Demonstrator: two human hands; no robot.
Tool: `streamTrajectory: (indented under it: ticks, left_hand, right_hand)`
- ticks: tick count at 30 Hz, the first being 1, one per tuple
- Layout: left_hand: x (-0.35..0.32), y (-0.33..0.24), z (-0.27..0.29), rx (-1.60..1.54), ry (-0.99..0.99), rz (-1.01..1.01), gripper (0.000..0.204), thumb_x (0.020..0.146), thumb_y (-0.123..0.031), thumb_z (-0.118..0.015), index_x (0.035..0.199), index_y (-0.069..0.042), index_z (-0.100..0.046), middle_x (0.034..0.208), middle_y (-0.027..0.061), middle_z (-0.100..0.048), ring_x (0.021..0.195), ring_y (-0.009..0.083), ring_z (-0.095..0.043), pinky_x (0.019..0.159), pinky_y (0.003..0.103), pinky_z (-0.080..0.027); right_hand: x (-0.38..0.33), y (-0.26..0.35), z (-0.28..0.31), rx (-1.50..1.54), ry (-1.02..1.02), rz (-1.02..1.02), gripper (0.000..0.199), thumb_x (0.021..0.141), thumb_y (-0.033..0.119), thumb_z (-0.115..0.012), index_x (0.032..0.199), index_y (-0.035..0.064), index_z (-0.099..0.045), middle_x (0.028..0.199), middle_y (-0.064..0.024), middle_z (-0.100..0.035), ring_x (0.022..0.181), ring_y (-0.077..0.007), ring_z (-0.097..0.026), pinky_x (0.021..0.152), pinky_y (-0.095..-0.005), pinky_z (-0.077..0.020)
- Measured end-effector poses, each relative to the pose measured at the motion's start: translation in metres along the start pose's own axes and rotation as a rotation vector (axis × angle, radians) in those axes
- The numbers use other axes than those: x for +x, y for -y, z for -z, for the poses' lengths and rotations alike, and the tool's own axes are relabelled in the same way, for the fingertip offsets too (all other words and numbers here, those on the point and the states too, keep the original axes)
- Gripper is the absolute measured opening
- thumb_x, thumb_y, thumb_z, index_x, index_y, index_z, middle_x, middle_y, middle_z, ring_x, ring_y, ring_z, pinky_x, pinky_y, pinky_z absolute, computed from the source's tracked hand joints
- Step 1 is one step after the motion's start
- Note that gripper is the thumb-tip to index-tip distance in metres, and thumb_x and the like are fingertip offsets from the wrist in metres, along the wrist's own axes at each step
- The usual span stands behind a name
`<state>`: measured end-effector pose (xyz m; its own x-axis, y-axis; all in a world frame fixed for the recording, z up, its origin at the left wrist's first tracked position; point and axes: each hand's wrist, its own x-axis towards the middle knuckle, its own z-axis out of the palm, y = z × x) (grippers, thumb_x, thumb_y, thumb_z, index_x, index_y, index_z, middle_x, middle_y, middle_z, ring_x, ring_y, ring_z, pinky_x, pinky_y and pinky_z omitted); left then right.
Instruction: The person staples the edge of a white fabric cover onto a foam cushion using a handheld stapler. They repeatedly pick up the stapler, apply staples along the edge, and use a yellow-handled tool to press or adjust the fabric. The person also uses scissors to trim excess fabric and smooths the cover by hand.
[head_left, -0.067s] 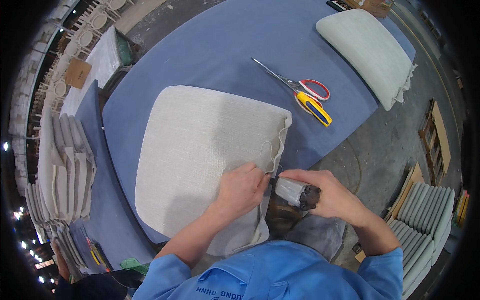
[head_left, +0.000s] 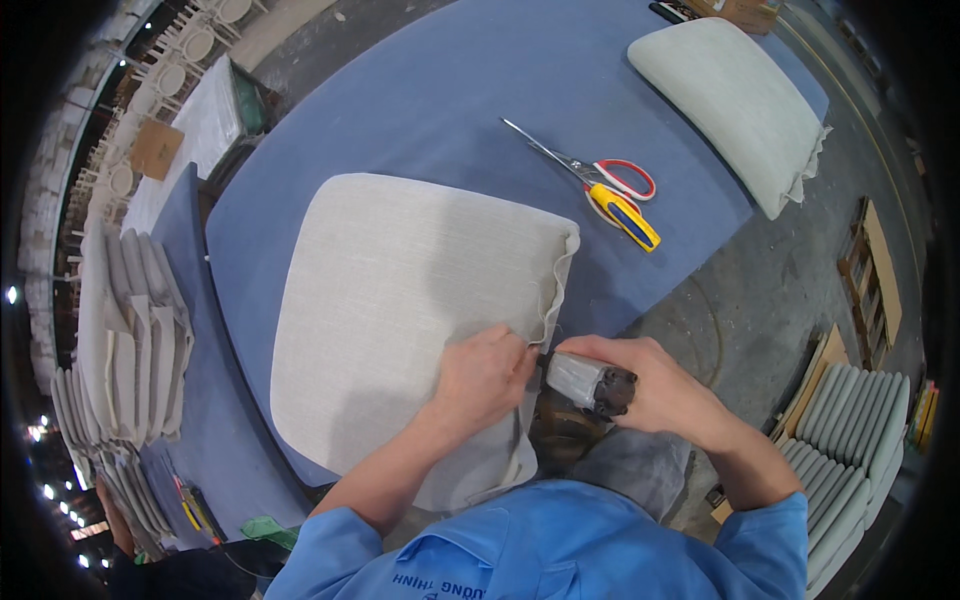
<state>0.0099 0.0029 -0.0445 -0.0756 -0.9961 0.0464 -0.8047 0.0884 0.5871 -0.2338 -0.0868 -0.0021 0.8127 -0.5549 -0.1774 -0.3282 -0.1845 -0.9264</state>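
A pale cream upholstered seat cushion (head_left: 380, 280) lies on the blue-covered table, its loose fabric edge running down the right side. My left hand (head_left: 487, 373) is closed on that fabric edge near the cushion's lower right corner. In my right hand (head_left: 655, 385) is a staple gun (head_left: 583, 382) with a grey body and a dark end. Its nose is hidden, close beside the fingers of my left hand, and I cannot tell whether it touches the cushion. Beyond the cushion, scissors (head_left: 620, 180) with red and white handles lie under a yellow and blue-handled tool (head_left: 630, 220).
Another covered cushion (head_left: 735, 105) rests at the table's far right corner. Stacked cushions stand at left (head_left: 135, 340) and lower right (head_left: 850, 450). A wooden pallet (head_left: 870, 280) is on the floor at right. At lower left, another person's arm (head_left: 118, 515) shows.
My right hand and the staple gun have shifted very slightly left. The loose thread loop by the cushion's edge shows less now. My left hand keeps its hold.
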Motion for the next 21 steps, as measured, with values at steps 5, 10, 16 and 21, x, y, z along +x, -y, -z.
streamTrajectory:
  ticks: [5,10,16,21]
  left_hand:
    - [0.002,0.000,0.005,0.013,0.002,-0.011,0.031,0.105,-0.023,-0.073,0.081,-0.003,-0.066,0.080,0.0154,-0.064,0.072,0.0392,-0.067,0.065,0.051,-0.052]
    - [0.002,0.002,0.006,0.039,0.010,-0.032,0.032,0.104,-0.021,-0.073,0.080,-0.003,-0.066,0.079,0.0160,-0.064,0.071,0.0393,-0.067,0.064,0.050,-0.051]
    - [0.002,0.004,0.006,0.006,0.008,-0.043,0.029,0.103,-0.019,-0.075,0.080,-0.003,-0.066,0.078,0.0146,-0.063,0.068,0.0367,-0.065,0.063,0.047,-0.052]
    - [0.003,0.004,0.008,-0.016,0.017,-0.046,0.028,0.103,-0.019,-0.075,0.081,-0.003,-0.067,0.078,0.0129,-0.063,0.069,0.0342,-0.066,0.063,0.046,-0.052]
  right_hand:
    - [-0.010,-0.004,0.000,0.016,-0.040,0.054,0.068,0.083,0.011,-0.090,0.147,0.0081,-0.066,0.124,-0.0184,-0.080,0.114,-0.0385,-0.078,0.098,-0.0427,-0.0604]
    - [-0.030,-0.018,-0.009,0.087,-0.116,0.083,0.071,0.083,0.012,-0.093,0.149,0.0086,-0.067,0.128,-0.0169,-0.080,0.115,-0.0360,-0.079,0.102,-0.0427,-0.0603]
    - [-0.021,-0.016,-0.009,0.050,-0.104,0.117,0.070,0.083,0.013,-0.092,0.148,0.0082,-0.068,0.127,-0.0176,-0.080,0.116,-0.0369,-0.079,0.101,-0.0423,-0.0606]
    - [-0.015,-0.011,-0.006,0.026,-0.056,0.086,0.069,0.083,0.013,-0.090,0.147,0.0078,-0.068,0.125,-0.0181,-0.080,0.116,-0.0380,-0.078,0.100,-0.0424,-0.0610]
